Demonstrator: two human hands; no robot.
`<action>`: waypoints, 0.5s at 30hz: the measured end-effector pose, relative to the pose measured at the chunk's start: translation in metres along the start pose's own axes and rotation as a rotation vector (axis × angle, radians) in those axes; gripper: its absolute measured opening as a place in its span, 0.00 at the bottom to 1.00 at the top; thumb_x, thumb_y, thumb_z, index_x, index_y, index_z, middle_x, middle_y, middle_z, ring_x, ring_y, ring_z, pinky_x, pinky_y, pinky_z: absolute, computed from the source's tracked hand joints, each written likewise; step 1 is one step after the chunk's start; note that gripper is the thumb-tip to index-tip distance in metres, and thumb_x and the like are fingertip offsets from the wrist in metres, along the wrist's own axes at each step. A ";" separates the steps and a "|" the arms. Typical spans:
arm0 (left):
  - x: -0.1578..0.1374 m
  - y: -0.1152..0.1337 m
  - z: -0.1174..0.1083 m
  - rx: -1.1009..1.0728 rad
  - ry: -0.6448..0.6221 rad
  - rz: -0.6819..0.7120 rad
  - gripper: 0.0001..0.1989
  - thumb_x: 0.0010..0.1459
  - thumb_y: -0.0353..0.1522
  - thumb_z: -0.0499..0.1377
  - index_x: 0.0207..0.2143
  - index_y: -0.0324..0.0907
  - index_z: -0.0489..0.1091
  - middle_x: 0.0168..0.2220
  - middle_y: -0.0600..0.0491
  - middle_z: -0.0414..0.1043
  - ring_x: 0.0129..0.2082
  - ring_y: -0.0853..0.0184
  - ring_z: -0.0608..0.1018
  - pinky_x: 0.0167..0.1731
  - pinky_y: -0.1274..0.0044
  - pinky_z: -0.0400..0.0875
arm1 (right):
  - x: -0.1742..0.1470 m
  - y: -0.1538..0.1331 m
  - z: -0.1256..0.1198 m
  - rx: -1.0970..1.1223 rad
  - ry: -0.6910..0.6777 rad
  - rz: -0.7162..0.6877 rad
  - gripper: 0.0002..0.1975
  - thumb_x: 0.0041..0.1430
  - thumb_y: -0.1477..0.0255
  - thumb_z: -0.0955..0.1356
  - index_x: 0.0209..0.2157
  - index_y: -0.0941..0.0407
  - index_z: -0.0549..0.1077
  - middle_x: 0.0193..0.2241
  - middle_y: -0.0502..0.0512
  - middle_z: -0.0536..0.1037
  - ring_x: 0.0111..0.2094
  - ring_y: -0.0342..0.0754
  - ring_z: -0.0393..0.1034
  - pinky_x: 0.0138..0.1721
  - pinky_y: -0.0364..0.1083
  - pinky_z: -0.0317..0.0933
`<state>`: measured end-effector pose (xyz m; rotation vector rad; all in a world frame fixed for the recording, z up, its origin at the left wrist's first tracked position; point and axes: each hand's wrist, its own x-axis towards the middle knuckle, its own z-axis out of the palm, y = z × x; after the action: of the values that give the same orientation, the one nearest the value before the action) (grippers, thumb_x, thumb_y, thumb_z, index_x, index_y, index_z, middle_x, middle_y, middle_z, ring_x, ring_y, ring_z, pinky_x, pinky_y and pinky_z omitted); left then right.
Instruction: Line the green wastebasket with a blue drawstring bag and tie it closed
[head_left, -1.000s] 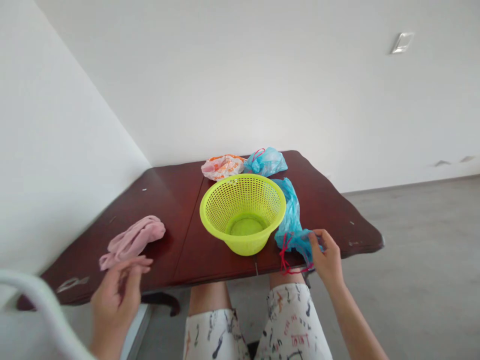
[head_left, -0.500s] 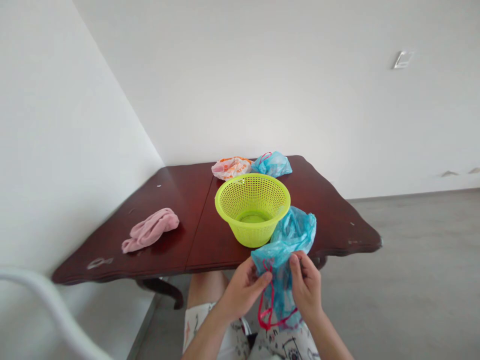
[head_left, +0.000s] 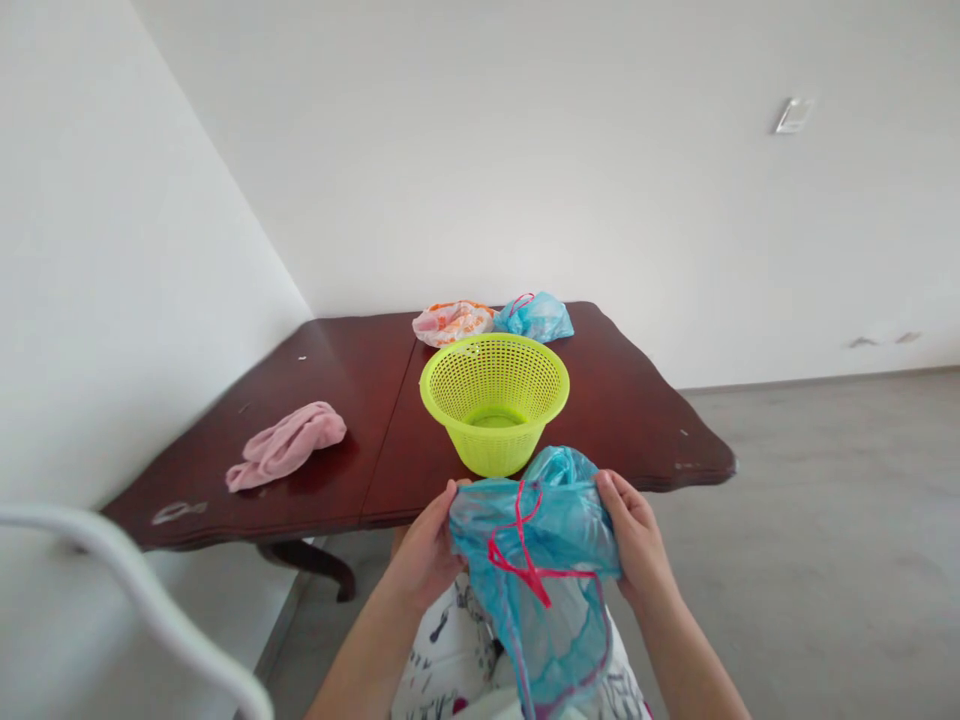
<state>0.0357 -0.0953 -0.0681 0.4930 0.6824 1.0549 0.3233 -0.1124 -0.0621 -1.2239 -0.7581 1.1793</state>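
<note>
Stretched between my two hands is a thin blue plastic bag [head_left: 551, 525] with a red drawstring [head_left: 529, 565] looped across its front. My left hand [head_left: 429, 548] pinches the bag's left side, and my right hand [head_left: 634, 530] grips its upper right edge with the thumb on top. The lower part hangs over my lap, while its far end reaches the table edge. Just beyond the bag stands a yellow-green plastic basket [head_left: 495, 455] with perforated walls; nothing shows inside it.
On the dark red wooden table [head_left: 360, 360], a folded pink cloth [head_left: 287, 447] lies to the left. At the back, a white-and-orange plastic bag [head_left: 454, 323] sits beside another blue bag [head_left: 534, 318]. A blurred white curved tube [head_left: 127, 580] crosses the lower left.
My hands have moved apart, spreading the blue bag wider between them. The bag has come off the table's right part toward me. The view has shifted slightly.
</note>
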 end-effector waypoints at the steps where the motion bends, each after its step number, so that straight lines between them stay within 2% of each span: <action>1: 0.000 0.003 0.003 -0.036 0.023 -0.020 0.23 0.65 0.49 0.83 0.42 0.44 0.79 0.34 0.56 0.83 0.34 0.63 0.87 0.36 0.75 0.84 | -0.002 -0.003 0.000 0.006 -0.052 0.033 0.37 0.55 0.31 0.82 0.37 0.51 0.78 0.29 0.51 0.77 0.28 0.49 0.67 0.28 0.46 0.65; 4: -0.002 0.015 0.010 -0.107 0.053 -0.096 0.21 0.66 0.48 0.82 0.39 0.45 0.79 0.35 0.52 0.87 0.39 0.55 0.92 0.42 0.68 0.90 | -0.007 -0.013 -0.006 -0.056 -0.240 0.082 0.37 0.52 0.36 0.86 0.38 0.52 0.77 0.27 0.46 0.73 0.27 0.45 0.62 0.28 0.42 0.60; 6: -0.006 0.026 0.011 -0.096 0.035 -0.137 0.22 0.67 0.49 0.80 0.36 0.45 0.79 0.35 0.50 0.88 0.42 0.51 0.94 0.45 0.64 0.91 | -0.008 -0.022 -0.011 -0.155 -0.358 0.067 0.35 0.51 0.40 0.89 0.38 0.53 0.78 0.28 0.47 0.75 0.28 0.44 0.63 0.29 0.42 0.60; 8: -0.011 0.035 0.007 -0.055 0.017 -0.118 0.21 0.68 0.50 0.79 0.39 0.44 0.82 0.38 0.47 0.90 0.45 0.48 0.94 0.49 0.62 0.92 | -0.007 -0.029 -0.017 -0.225 -0.403 0.039 0.33 0.50 0.44 0.90 0.36 0.54 0.79 0.29 0.49 0.78 0.30 0.45 0.65 0.31 0.42 0.61; 12: -0.023 0.041 -0.009 0.077 -0.036 0.019 0.24 0.69 0.52 0.78 0.54 0.44 0.86 0.46 0.45 0.92 0.51 0.47 0.94 0.56 0.61 0.90 | -0.005 -0.032 -0.030 -0.200 -0.341 -0.003 0.31 0.52 0.47 0.89 0.30 0.55 0.77 0.25 0.47 0.73 0.27 0.43 0.60 0.27 0.41 0.53; 13: -0.026 0.042 -0.014 0.123 -0.068 0.045 0.25 0.70 0.52 0.77 0.56 0.44 0.86 0.49 0.44 0.92 0.53 0.48 0.93 0.57 0.62 0.89 | -0.005 -0.030 -0.033 -0.175 -0.297 -0.003 0.31 0.54 0.47 0.89 0.30 0.54 0.77 0.25 0.46 0.72 0.27 0.43 0.61 0.27 0.41 0.53; 15: -0.030 0.046 -0.022 0.226 -0.176 0.067 0.31 0.72 0.58 0.74 0.61 0.43 0.85 0.55 0.42 0.91 0.56 0.49 0.92 0.57 0.65 0.87 | -0.007 -0.026 -0.037 -0.098 -0.145 0.030 0.28 0.55 0.46 0.88 0.33 0.54 0.81 0.26 0.49 0.78 0.28 0.47 0.69 0.27 0.42 0.61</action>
<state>-0.0182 -0.1026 -0.0446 0.7998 0.6352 0.9883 0.3623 -0.1277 -0.0444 -1.2440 -0.9174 1.2783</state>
